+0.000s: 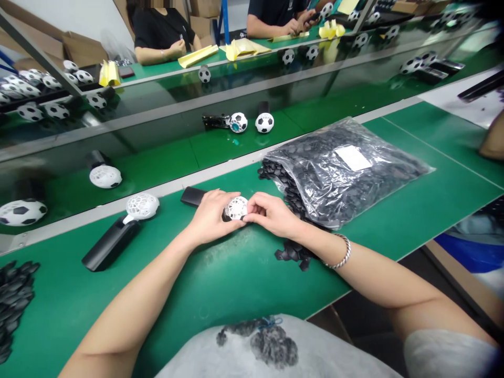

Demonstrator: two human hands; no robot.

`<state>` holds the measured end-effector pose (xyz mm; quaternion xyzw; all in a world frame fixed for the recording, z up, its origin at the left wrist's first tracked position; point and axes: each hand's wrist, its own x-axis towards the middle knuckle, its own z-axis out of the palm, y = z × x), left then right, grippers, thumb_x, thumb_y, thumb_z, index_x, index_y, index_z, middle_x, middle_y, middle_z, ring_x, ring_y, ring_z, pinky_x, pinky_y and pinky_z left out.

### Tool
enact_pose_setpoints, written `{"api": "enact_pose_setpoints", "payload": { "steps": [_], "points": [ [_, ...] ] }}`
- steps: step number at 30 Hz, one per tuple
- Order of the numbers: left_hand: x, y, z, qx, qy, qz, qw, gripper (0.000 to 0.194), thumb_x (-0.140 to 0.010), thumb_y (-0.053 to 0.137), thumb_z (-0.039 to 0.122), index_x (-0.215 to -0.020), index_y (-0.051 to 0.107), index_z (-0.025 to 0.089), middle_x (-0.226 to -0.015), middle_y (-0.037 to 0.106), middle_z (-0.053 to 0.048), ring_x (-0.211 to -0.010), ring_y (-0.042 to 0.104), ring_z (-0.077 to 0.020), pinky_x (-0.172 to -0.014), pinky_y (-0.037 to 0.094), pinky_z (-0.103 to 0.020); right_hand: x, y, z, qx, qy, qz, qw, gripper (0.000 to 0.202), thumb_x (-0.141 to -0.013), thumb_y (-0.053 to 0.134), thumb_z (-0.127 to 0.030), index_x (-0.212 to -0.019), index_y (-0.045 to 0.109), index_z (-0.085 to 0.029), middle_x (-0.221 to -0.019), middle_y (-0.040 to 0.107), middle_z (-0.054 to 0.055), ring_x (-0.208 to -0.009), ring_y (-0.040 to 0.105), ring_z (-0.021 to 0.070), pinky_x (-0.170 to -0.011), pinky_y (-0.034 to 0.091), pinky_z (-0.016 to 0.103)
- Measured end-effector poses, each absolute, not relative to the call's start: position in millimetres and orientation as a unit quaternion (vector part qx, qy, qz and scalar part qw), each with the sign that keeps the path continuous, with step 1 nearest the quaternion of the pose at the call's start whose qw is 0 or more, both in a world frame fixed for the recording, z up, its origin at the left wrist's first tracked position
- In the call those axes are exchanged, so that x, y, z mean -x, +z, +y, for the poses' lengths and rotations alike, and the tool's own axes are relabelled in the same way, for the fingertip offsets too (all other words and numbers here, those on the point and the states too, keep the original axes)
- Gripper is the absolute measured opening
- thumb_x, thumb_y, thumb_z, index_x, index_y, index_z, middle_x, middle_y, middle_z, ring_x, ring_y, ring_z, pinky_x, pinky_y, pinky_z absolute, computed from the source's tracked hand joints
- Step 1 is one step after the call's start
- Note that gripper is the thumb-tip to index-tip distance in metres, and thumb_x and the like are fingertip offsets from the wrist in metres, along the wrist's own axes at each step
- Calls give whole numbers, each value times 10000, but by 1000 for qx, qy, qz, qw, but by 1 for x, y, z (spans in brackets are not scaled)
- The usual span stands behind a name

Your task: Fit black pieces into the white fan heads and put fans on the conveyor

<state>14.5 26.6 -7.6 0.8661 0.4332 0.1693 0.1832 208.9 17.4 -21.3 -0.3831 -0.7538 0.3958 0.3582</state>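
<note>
Reference point: clear plastic bag of small black pieces (326, 194), lying on the green table (220, 294).

Workpiece: white openwork plastic ball on a black handle (237, 208), just left of the bag's open mouth. Left hand (214, 212), on the workpiece's side away from the bag: grip closed around the ball. Right hand (271, 212), between ball and bag mouth: thumb and fingertips drawn together, touching the ball's edge. Cannot tell whether a piece is pinched there.

Progress (judged): partway. Dark patches show low on the ball; its upper face is white lattice, openings apparently unfilled. Underside hidden, so no count.

Second unit: bare white lattice ball with a black handle (142, 206), farther left of the bag. No black on its visible side; likely not begun.

Beyond the bag, to its left, on the conveyor: black-and-white football-patterned ball (264, 123), visible face seemingly complete.

Supply: loose black pieces (271, 171) spill from the bag's mouth, with a small black heap (294, 254) on its near side. Looks ample for the openings left.
</note>
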Motion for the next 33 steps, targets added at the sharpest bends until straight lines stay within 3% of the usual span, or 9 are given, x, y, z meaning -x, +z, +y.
{"api": "enact_pose_setpoints", "payload": {
  "steps": [5, 14, 19, 23, 28, 33],
  "points": [
    [-14, -10, 26, -872, 161, 430, 170, 655, -688, 616, 540, -1200, 494, 151, -1140, 594, -103, -1075, 510, -268, -1027, 266, -457, -208, -24, 16, 394, 401, -739, 371, 154, -759, 653, -224, -733, 511, -170, -727, 503, -19, -638, 498, 98, -593, 425, 221],
    [-23, -11, 25, -848, 191, 469, 154, 558, -661, 654, 466, -1118, 557, 159, -1043, 639, -77, -976, 554, -260, -965, 343, -444, -204, -19, 13, 416, 415, -728, 354, 156, -764, 613, -186, -806, 463, -181, -747, 500, -17, -657, 511, 105, -605, 459, 240],
    [-17, -12, 26, -858, 181, 450, 169, 617, -693, 621, 517, -1183, 507, 159, -1151, 600, -94, -1080, 521, -269, -1030, 275, -470, -205, -22, 18, 438, 396, -730, 346, 352, -707, 677, -249, -991, 485, -171, -1017, 494, 64, -715, 545, 118, -590, 515, 261],
    [-13, -12, 27, -858, 180, 443, 188, 601, -702, 626, 486, -1192, 500, 162, -1180, 588, -92, -1108, 511, -263, -1047, 261, -472, -207, -21, 21, 435, 402, -738, 324, 512, -711, 678, -296, -1158, 467, -164, -1202, 473, 130, -967, 556, 215, -638, 545, 294],
    [-14, -12, 27, -846, 205, 450, 201, 557, -685, 652, 450, -1153, 535, 172, -1133, 617, -74, -1084, 527, -261, -1044, 275, -467, -203, -22, 16, 408, 390, -764, 314, 421, -800, 591, -254, -1198, 478, -178, -1164, 566, 97, -1037, 551, 228, -808, 507, 359],
    [-15, -14, 25, -853, 206, 440, 192, 556, -700, 640, 460, -1162, 527, 172, -1129, 614, -77, -1079, 528, -254, -1049, 273, -463, -208, -18, 21, 412, 389, -765, 307, 359, -803, 594, -234, -1150, 513, -187, -1111, 594, 74, -974, 585, 189, -802, 501, 322]
  ]
}}
